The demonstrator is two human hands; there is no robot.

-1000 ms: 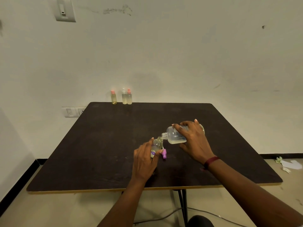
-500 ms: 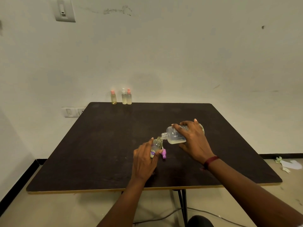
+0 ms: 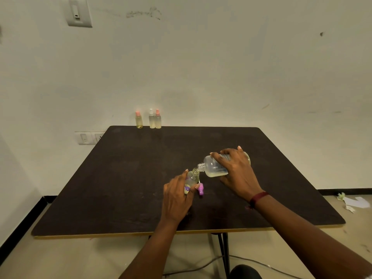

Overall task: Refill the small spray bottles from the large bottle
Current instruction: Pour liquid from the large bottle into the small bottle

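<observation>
Dark table point(image 3: 124, 178), near its front edge: right hand point(image 3: 237, 174) grips tilted large bottle point(image 3: 215, 168), pouring into small bottle point(image 3: 191, 179) gripped by left hand point(image 3: 177, 198); next, prob. level off & recap w/ purple sprayer point(image 3: 200, 189).

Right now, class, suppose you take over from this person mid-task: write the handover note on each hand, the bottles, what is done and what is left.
Left hand grips the uncapped small spray bottle, tilted, at the middle of the table.
Right hand holds the large bottle tipped, neck at the small bottle's mouth.
Purple spray cap lies beside the left thumb.
Three capped small bottles with yellowish liquid stand at the table's far edge.
Done: probably those three. Left: finish this pour, screw the cap back on.
</observation>
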